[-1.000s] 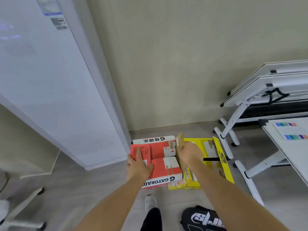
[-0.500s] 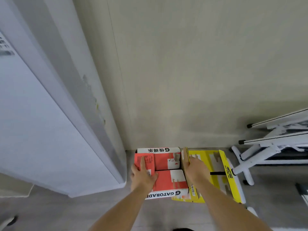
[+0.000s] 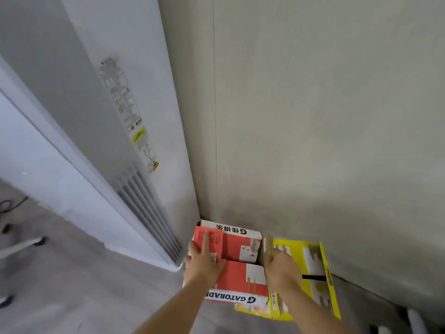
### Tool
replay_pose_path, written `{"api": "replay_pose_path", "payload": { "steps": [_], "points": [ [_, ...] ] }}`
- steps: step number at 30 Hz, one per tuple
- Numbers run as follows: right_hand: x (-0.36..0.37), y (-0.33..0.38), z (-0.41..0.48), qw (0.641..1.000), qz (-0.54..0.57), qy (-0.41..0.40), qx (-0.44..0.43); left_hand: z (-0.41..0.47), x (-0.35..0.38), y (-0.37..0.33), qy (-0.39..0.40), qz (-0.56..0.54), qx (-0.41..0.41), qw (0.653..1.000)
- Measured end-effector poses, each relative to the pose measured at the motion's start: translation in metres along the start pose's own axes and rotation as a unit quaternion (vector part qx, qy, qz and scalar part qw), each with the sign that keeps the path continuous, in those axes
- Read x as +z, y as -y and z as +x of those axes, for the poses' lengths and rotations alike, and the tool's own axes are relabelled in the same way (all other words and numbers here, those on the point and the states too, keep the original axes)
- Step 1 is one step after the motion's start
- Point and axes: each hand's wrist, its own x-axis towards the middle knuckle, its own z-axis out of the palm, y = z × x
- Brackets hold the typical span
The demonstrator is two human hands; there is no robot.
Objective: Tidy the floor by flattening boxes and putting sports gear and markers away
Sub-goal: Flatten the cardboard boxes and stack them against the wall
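Wall corner (image 3: 200, 216): red box (image 3: 238, 278) points wallward under flat left hand (image 3: 204, 263); right hand (image 3: 280, 268) grips yellow box (image 3: 310, 263).

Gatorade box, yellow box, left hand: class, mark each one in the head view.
Gatorade box (image 3: 243, 277), head view, red top flap.
yellow box (image 3: 293, 245), head view, far yellow panel.
left hand (image 3: 204, 265), head view, back of the hand.
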Motion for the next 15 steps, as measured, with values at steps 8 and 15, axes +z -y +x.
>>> {"api": "replay_pose_path", "payload": {
  "steps": [8, 15],
  "points": [
    [0.126, -0.018, 0.117, 0.996, -0.073, 0.029, -0.033, 0.126, 0.124, 0.045, -0.043, 0.015, -0.017, 0.999],
    [0.223, -0.045, 0.175, 0.991, -0.089, -0.025, -0.093, 0.204, 0.216, 0.093, -0.056, -0.010, -0.006, 0.998]
  ]
}}
